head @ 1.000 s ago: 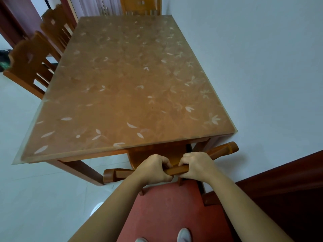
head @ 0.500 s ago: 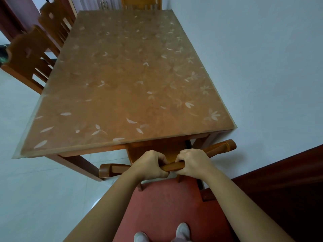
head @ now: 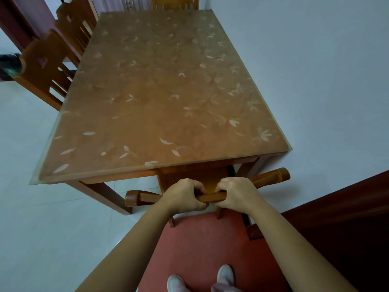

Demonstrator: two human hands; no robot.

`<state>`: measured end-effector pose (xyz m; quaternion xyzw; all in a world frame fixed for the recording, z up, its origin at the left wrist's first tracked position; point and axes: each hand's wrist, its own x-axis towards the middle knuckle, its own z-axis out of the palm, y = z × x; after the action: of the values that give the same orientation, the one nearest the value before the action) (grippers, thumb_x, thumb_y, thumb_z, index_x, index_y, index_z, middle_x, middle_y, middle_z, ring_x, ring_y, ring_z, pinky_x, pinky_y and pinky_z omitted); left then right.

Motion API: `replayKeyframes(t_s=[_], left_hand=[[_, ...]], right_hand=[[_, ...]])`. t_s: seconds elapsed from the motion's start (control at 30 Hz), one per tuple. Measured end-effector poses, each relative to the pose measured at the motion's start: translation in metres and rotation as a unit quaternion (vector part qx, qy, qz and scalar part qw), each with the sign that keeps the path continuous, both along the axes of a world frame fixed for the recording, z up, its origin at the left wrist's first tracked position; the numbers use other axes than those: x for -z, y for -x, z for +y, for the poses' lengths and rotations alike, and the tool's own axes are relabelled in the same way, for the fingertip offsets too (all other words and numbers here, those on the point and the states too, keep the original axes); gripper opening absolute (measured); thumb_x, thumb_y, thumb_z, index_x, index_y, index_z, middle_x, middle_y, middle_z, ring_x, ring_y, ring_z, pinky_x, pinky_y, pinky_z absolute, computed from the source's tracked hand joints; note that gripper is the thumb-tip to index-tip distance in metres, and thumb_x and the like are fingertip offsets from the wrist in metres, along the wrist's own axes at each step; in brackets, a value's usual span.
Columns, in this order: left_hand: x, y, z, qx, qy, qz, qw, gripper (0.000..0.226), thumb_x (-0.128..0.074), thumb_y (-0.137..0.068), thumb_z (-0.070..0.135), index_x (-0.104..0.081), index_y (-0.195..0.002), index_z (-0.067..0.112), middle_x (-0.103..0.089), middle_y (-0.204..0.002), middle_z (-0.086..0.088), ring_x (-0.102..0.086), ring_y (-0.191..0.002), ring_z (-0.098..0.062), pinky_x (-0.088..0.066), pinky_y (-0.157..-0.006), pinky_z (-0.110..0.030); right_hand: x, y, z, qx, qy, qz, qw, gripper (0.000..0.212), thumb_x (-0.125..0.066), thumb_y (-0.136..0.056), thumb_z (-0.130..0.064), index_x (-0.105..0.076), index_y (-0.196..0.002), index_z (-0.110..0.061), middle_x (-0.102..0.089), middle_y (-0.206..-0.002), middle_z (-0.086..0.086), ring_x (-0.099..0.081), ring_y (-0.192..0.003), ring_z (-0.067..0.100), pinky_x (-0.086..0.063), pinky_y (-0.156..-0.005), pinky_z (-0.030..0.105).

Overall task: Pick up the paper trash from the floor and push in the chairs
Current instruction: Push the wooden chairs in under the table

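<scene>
- Change: the shoes (head: 225, 272) show higher above the lower edge than a second ago, and both hands keep their place on the rail.
- Table (head: 160, 98): leaf-patterned top, standing beside the white wall (head: 315, 60).
- Chair (head: 189, 175): at the table's near end, seat partly under the top, curved top rail (head: 271, 178) just outside the edge.
- Left hand (head: 185, 194), right hand (head: 236, 192): side by side, fingers curled and clamped over the rail's middle.

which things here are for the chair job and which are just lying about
Job: near chair, gripped by left hand and right hand; side chairs; far chair; table. No paper trash in view.
Just about: red mat; shoes; dark object at left edge.
</scene>
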<state>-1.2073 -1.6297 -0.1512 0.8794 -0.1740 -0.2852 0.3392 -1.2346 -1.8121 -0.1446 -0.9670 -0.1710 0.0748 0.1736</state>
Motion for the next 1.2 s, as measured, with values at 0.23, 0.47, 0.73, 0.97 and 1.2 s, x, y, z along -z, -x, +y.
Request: replayKeyframes(t_s=[0.23,0.47,0.73,0.97,1.2], left_hand=[[-0.004,0.006,0.000,0.004,-0.025,-0.036,0.999,0.017,-0.071,-0.071,0.034,-0.068,-0.086,0.028,-0.068,-0.081,0.008,-0.060,-0.072,-0.010,-0.055,-0.069,-0.036],[-0.011,0.018,0.012,0.048,-0.035,-0.114,0.992,0.035,-0.058,-0.085,0.046,-0.062,-0.111,0.023,-0.065,-0.103,0.005,-0.058,-0.090,-0.011,-0.047,-0.077,-0.027],[-0.007,0.038,0.016,-0.088,-0.078,-0.345,0.931,0.046,-0.042,-0.082,0.042,-0.069,-0.101,0.009,-0.068,-0.104,-0.008,-0.061,-0.100,-0.027,-0.049,-0.081,-0.041],[-0.034,0.050,-0.004,-0.147,-0.105,-0.442,0.879,0.035,-0.047,-0.081,0.027,-0.068,-0.100,0.006,-0.068,-0.105,-0.011,-0.063,-0.101,-0.030,-0.049,-0.083,-0.041],[-0.044,0.055,0.011,-0.190,-0.126,-0.416,0.880,0.035,-0.045,-0.082,0.023,-0.067,-0.102,0.005,-0.068,-0.107,-0.012,-0.062,-0.102,-0.030,-0.050,-0.085,-0.041]], right_hand=[[0.002,0.004,0.002,0.001,0.009,-0.010,1.000,0.030,-0.065,-0.075,-0.045,-0.068,-0.082,-0.017,-0.064,-0.079,0.000,-0.060,-0.072,0.019,-0.039,-0.063,0.029],[-0.003,0.018,0.007,0.027,-0.006,-0.027,0.999,0.040,-0.059,-0.077,-0.053,-0.067,-0.094,-0.018,-0.064,-0.084,-0.004,-0.057,-0.080,0.013,-0.043,-0.076,0.027],[-0.011,0.029,0.014,0.067,-0.039,-0.153,0.985,0.044,-0.045,-0.083,-0.042,-0.069,-0.100,-0.010,-0.070,-0.094,0.002,-0.065,-0.090,0.019,-0.047,-0.081,0.032],[-0.030,0.025,0.012,0.094,-0.070,-0.189,0.975,0.042,-0.043,-0.083,-0.034,-0.065,-0.109,-0.009,-0.068,-0.109,0.006,-0.061,-0.104,0.021,-0.046,-0.090,0.040],[-0.035,0.018,0.030,0.068,-0.082,-0.175,0.979,0.043,-0.041,-0.083,-0.034,-0.065,-0.110,-0.009,-0.067,-0.112,0.007,-0.060,-0.106,0.021,-0.048,-0.091,0.042]])
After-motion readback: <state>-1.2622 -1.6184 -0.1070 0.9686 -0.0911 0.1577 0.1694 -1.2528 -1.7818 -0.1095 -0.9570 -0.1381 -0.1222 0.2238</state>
